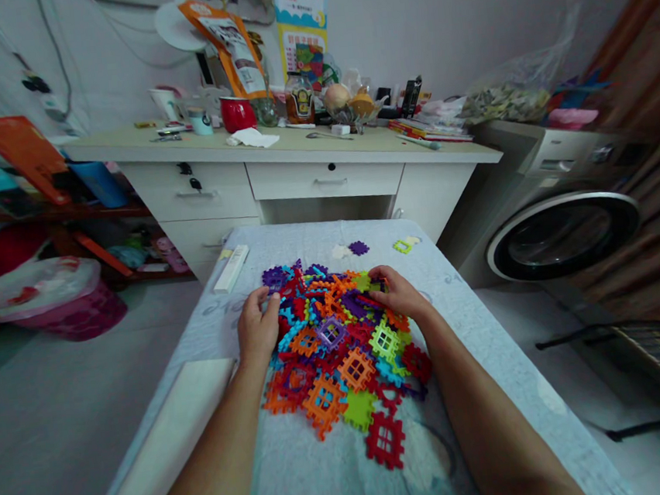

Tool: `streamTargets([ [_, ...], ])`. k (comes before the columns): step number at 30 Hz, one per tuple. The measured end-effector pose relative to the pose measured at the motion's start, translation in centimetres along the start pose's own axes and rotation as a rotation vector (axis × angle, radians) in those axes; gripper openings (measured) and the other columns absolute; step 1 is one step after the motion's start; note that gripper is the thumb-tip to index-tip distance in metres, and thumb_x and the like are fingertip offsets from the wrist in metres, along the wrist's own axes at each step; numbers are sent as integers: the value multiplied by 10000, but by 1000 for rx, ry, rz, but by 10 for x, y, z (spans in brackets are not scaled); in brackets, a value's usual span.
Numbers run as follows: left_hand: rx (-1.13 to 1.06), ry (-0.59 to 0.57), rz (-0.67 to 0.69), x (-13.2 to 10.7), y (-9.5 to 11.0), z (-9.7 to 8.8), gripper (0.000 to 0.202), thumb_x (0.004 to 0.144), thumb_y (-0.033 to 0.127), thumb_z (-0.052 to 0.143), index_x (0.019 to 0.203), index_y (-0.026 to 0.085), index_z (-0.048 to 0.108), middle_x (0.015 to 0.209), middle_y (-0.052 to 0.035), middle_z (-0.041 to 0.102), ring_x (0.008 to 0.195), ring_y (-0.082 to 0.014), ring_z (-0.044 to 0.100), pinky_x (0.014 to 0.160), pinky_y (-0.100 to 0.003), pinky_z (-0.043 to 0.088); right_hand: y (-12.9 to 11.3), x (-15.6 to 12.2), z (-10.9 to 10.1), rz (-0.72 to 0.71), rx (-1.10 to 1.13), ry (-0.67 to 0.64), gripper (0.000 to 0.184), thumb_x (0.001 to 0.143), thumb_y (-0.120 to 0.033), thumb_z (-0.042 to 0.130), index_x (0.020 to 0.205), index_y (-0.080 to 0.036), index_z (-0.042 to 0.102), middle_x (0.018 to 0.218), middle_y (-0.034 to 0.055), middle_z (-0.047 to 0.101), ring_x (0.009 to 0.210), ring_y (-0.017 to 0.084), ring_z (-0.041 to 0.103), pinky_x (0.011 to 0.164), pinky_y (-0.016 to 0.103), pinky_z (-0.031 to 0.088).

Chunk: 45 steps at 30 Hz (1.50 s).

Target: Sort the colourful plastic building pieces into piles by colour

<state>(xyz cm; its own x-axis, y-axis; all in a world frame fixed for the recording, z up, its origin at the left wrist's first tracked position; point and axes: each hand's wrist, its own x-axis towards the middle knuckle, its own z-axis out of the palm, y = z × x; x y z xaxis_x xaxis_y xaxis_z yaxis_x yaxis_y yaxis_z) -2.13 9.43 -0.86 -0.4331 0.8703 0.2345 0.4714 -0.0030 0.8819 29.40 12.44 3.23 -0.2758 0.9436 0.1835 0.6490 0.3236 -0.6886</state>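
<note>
Block pile between half-open hands

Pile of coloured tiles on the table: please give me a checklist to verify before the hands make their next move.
1. Left hand on the left edge of the pile: ok.
2. Right hand on its far right side: ok.
3. Pile wholly on the table: ok.
4. All tiles gathered: purple piece and green piece lie apart beyond it: not ok.
5. Left hand gripping a tile: cannot tell.
</note>
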Motion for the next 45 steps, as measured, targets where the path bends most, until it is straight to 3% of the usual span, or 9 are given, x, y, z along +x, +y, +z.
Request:
streamTargets([
  [4, 4, 0, 1, -1, 1, -1, 406, 825, 480, 524, 1103, 202, 626, 1131, -88, 685, 1075, -242, 633, 993, -401, 467, 4, -1, -2, 37, -57, 0, 667, 698, -286, 714, 1327, -195, 510, 1255, 106, 579, 1160, 256, 535, 1033, 435, 390],
  [9, 11, 1, -7, -1, 2, 0, 394, 824, 474, 527, 1093, 205, 629, 1119, -85, 689, 1065, -242, 635, 984, -403, 472, 3, -1, -2, 31, -129, -44, 525, 757, -327, 684, 1254, -185, 595, 1260, 107, 611, 1172, 261, 551, 1044, 430, 390],
  [15, 13, 0, 2, -1, 2, 0, 383, 826, 469, 529, 1088, 210, 630, 1116, -80, 689, 1066, -235, 633, 988, -398, 469, -1, 1, 12, -8, -154, -7, 408, 803, -332, 635, 1184, -184, 638, 1217, 114, 645, 1157, 272, 561, 1022, 442, 397],
  [21, 24, -7, 1, -1, 1, -2, 386, 832, 467, 521, 1102, 211, 624, 1131, -82, 684, 1078, -239, 628, 993, -402, 463, 0, 0, 14, 23, -133, 140, 327, 710, -240, 634, 1037, -219, 646, 1078, 56, 663, 1055, 247, 575, 963, 417, 426],
  [26, 44, -6, -4, -2, 3, -2, 381, 832, 464, 521, 1100, 216, 628, 1132, -79, 685, 1081, -241, 628, 994, -401, 462, 2, 0, 12, 44, -109, 250, 278, 711, -280, 614, 982, -229, 643, 1036, 46, 665, 1048, 257, 568, 961, 427, 416],
  [30, 47, -18, 1, -2, 3, -2, 389, 837, 478, 509, 1100, 218, 628, 1127, -79, 687, 1074, -241, 632, 985, -396, 470, 21, 6, -1, 99, -19, 433, 327, 736, -404, 622, 997, -207, 636, 1058, 75, 674, 1026, 270, 584, 931, 422, 432],
  [35, 77, -45, 34, -1, 3, -2, 383, 827, 480, 516, 1076, 217, 643, 1116, -80, 689, 1071, -244, 630, 993, -403, 464, 60, 21, -26, 328, -18, 654, 411, 720, -434, 639, 1036, -172, 622, 1075, 120, 678, 965, 281, 606, 862, 410, 462],
  [40, 89, -51, 48, -2, 4, -1, 384, 826, 487, 514, 1056, 211, 651, 1115, -86, 689, 1073, -248, 626, 1001, -411, 459, 92, 41, -38, 468, -92, 706, 348, 733, -361, 643, 1038, -194, 627, 1097, 110, 680, 998, 271, 601, 918, 410, 435],
  [45, 89, -49, 50, -1, 4, 0, 377, 827, 487, 516, 1051, 217, 653, 1109, -81, 691, 1070, -245, 628, 998, -402, 461, 108, 59, -38, 540, -130, 732, 289, 740, -324, 649, 1007, -215, 629, 1052, 99, 689, 1066, 284, 574, 965, 449, 392],
])
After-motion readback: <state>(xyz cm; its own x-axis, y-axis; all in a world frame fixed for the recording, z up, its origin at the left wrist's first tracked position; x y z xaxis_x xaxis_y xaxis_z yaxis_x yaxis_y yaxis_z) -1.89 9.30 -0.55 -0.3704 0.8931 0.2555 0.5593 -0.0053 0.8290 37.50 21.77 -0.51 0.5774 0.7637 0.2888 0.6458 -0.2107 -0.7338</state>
